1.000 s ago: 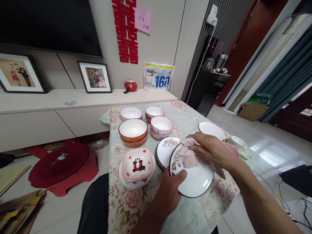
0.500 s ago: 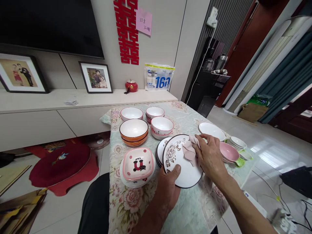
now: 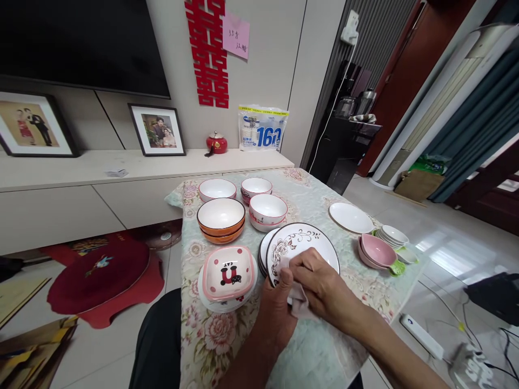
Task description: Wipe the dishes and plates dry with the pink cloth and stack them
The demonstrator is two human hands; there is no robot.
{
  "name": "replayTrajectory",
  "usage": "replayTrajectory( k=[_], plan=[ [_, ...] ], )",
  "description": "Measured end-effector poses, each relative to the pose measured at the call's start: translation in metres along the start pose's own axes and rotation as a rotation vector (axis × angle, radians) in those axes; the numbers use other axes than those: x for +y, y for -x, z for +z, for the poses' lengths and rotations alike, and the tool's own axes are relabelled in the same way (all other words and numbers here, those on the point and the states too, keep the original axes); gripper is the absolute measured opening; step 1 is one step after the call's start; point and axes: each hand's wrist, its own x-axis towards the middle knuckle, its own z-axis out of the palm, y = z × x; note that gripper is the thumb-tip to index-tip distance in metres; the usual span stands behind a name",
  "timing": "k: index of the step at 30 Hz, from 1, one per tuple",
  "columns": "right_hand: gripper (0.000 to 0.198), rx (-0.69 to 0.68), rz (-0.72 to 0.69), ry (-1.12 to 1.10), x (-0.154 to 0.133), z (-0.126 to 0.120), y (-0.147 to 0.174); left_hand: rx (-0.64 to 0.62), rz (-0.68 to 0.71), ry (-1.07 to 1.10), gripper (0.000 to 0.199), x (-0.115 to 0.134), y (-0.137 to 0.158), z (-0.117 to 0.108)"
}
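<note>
Head: clamping floral plate (image 3: 299, 244) by near rim in left hand (image 3: 278, 309), over table (image 3: 316, 356), beside plate stack (image 3: 264, 248), likely bracing against rubbing pressure. Pressing cloth (image 3: 299, 298) on face, bunched tight in right hand (image 3: 322, 283). Can read "CAT" on square dish (image 3: 229, 259), "160" on bag (image 3: 263, 116).

Brown-flowered white plate (image 3: 300, 243), pink cloth (image 3: 299, 302)

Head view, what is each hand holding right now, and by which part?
The left hand grips the flower-patterned plate by its near-left rim; the right hand holds a pale pink cloth, bunched around its middle.
</note>
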Motion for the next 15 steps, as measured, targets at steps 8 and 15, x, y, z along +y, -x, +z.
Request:
replayTrajectory(
  k=[8, 15],
  plan=[
    [0.023, 0.184, 0.165, 0.293, 0.039, -0.025, 0.009, 0.051, -0.04, -0.017, 0.068, -0.005, 0.001, 0.004],
    [0.019, 0.343, 0.122, 0.242, 0.031, 0.011, -0.026, 0.043, -0.116, -0.02, 0.068, -0.014, 0.002, -0.001]
  ],
)
